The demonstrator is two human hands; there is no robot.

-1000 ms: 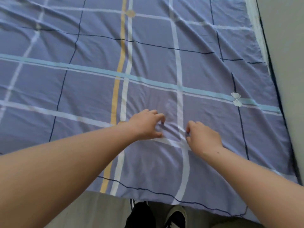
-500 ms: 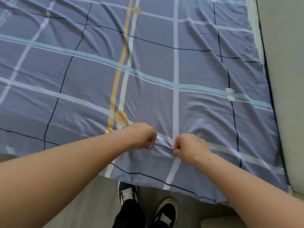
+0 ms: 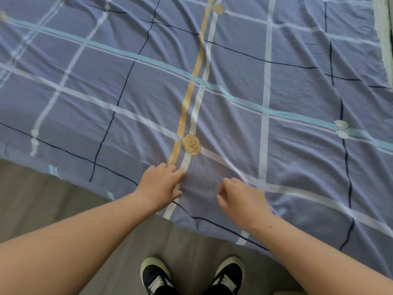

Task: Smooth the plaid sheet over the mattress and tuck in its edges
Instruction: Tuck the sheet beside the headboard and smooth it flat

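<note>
Now both hands (image 3: 161, 184) (image 3: 240, 199) loose on creased (cotton-like) plaid sheet (image 3: 297, 167)

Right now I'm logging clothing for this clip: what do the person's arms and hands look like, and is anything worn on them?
Both forearms are bare, with no sleeves in view. The left hand and right hand wear no gloves, and no rings, watch or bracelet show. A small dark dot marks the right wrist.

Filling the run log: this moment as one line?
left hand open on plaid sheet | right hand loosely curled | near edge untucked
</note>
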